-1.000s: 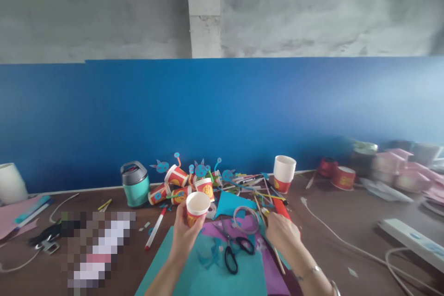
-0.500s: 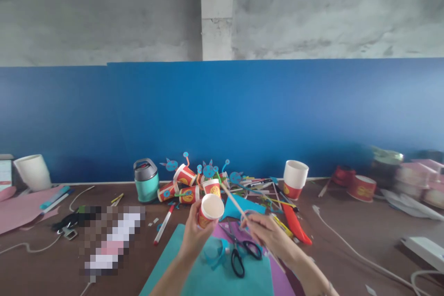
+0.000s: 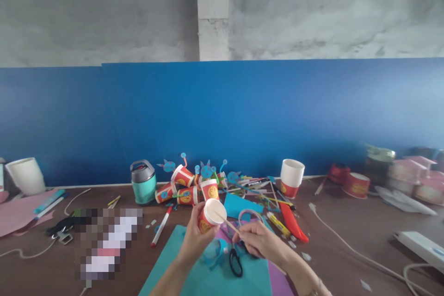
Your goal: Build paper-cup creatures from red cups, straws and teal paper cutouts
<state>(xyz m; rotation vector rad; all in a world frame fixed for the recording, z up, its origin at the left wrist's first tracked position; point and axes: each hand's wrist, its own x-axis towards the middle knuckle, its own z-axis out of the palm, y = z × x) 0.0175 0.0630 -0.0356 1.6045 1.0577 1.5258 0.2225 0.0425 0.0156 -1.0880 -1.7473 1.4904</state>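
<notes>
My left hand (image 3: 197,238) is wrapped around a red and white paper cup (image 3: 205,222), tilted so that its mouth faces me. Between the pinched fingers of my right hand (image 3: 260,240) is a thin pale stick (image 3: 229,225). Its tip lies over the cup's opening; whether it touches the inside I cannot tell. Black-handled scissors (image 3: 236,263) rest under my right hand, their blades partly hidden. Beneath both hands lie a teal sheet (image 3: 187,273) and a purple sheet (image 3: 279,282), with curled blue paper scraps (image 3: 211,254) on top.
Several decorated paper cups (image 3: 187,195) with blue paper faces are heaped behind. A teal lidded container (image 3: 144,185) stands left of them, a stacked white cup (image 3: 292,173) to the right. Around lie a marker (image 3: 161,226), an orange-red object (image 3: 293,222) and a cable (image 3: 343,236).
My right hand has lowered the stick, bringing its tip from beyond the cup to over the cup's mouth. The cup has shifted slightly right and down in view.
</notes>
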